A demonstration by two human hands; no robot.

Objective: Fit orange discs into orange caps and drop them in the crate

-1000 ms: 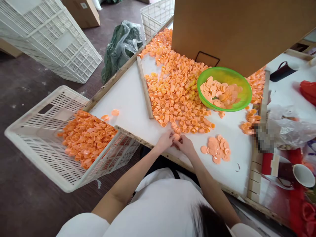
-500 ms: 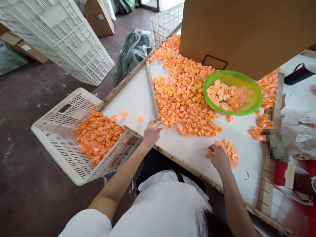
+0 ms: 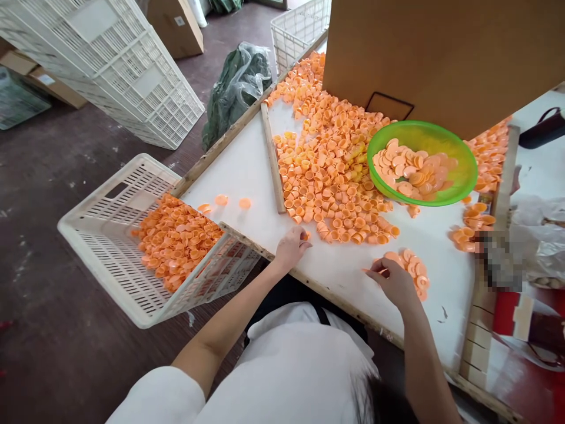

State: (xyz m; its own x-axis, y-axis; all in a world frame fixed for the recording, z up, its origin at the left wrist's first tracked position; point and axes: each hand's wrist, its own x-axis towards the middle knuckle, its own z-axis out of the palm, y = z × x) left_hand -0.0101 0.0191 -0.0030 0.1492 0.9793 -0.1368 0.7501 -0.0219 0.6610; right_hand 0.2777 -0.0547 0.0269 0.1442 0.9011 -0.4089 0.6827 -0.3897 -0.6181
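Since half a second ago, the left hand has shifted right, from beside the divider strip to the near edge of the cup heap; its grip pinches an orange piece, mostly hidden. The right hand stays by the disc pile, its grip pinching a thin disc seen nearly edge-on over the worktop. The heaped cups are glossy, hollow, tumbled; the piled discs flat, round. Around them: a white crate holding orange parts, three loose discs, a cardboard box blocking part of the heap from view, and a green bowl of discs before it.
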